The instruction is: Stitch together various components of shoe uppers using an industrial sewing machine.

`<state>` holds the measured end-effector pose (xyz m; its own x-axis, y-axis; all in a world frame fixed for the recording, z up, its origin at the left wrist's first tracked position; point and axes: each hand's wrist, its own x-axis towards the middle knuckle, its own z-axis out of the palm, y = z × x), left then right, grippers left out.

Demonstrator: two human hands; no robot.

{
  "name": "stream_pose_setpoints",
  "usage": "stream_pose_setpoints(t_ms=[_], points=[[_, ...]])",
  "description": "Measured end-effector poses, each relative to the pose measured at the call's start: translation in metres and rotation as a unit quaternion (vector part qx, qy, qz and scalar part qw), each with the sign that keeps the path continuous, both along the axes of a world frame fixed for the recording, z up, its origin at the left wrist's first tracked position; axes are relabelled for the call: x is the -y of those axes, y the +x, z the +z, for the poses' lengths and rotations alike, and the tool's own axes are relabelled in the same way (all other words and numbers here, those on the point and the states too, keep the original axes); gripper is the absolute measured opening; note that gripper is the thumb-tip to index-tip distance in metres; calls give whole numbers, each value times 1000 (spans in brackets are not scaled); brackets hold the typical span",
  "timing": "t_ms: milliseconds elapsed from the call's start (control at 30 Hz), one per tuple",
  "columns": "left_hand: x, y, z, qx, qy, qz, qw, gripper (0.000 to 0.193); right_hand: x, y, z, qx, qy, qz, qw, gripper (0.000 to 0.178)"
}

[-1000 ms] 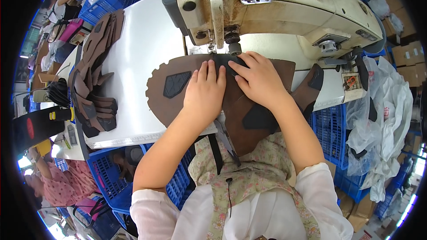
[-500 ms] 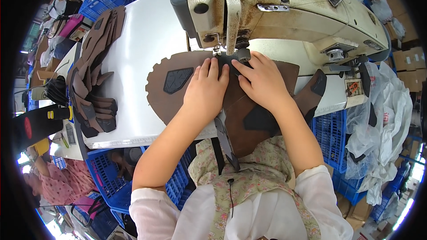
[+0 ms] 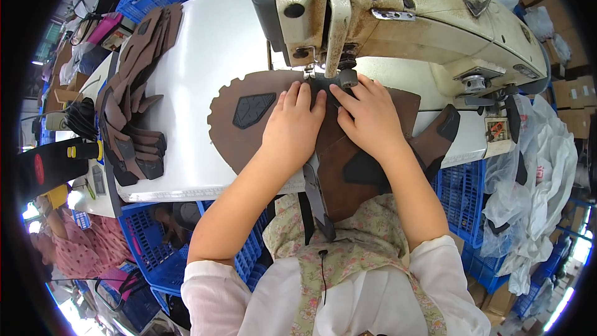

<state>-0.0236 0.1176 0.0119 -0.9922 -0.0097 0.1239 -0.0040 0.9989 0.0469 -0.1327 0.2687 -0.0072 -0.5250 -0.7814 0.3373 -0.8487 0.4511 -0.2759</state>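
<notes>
A brown scalloped-edged piece [image 3: 234, 140], looking like a shoe upper, lies under the presser foot [image 3: 310, 73] of a cream sewing machine [image 3: 367, 12]. It bears a black textured patch [image 3: 254, 110]. My left hand [image 3: 292, 126] rests flat on it, left of the needle area, fingers stretched forward. To the right, my right hand [image 3: 372, 118] lies on the brown material with fingers spread, the fingertips close to the presser foot. Toward my lap hangs another brown part [image 3: 342, 193] with black patches and a grey strip [image 3: 316, 193]. The stitching point itself is too small to make out.
Brown cut pieces [image 3: 134, 74] are stacked on the white table [image 3: 208, 43] at the left. Blue crates [image 3: 149, 242] stand below the table's front edge. Clear plastic bags [image 3: 535, 168] hang at the right. A person in pink [image 3: 93, 246] sits at far left.
The whole view has shifted slightly, with the machine appearing a little farther right. Both hands keep nearly the same place on the brown piece; any feed of the material is too slight to tell.
</notes>
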Motion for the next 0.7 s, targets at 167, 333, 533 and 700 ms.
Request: stream_pose_setpoints(t_ms=[167, 333, 533, 700], points=[[0, 2, -8, -2, 7, 16, 1000, 60, 3, 3, -5, -25, 6, -5, 1000, 39], [0, 1, -10, -18, -2, 9, 1000, 58, 1, 3, -9, -23, -19, 5, 1000, 40], [0, 1, -10, -27, -9, 7, 1000, 58, 1, 4, -6, -11, -32, 9, 999, 39], [1, 0, -9, -21, -9, 6, 1000, 57, 1, 5, -5, 0, -30, 10, 999, 39]])
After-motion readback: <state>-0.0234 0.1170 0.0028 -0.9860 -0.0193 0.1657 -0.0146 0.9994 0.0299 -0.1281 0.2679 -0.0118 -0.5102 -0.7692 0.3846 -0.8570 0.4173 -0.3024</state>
